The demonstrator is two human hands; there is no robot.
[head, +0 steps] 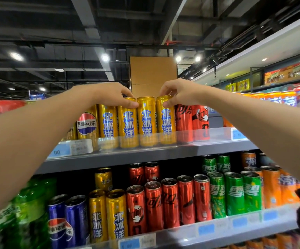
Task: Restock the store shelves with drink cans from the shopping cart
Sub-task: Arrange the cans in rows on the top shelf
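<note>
While both arms reach up to the top shelf (163, 150), the left hand (113, 94) curls its fingers over the rim of a yellow can (128, 121) and the right hand (179, 91) pinches the top of another yellow can (165, 121), with a third yellow can (147, 119) standing upright between them. These cans stand in a front row just behind the clear shelf lip, red cans (192, 121) beside them on the right and a can with a blue-and-red round logo (87, 125) further left; the lower shelf (217, 229) holds blue, yellow, red, green and orange cans.
</note>
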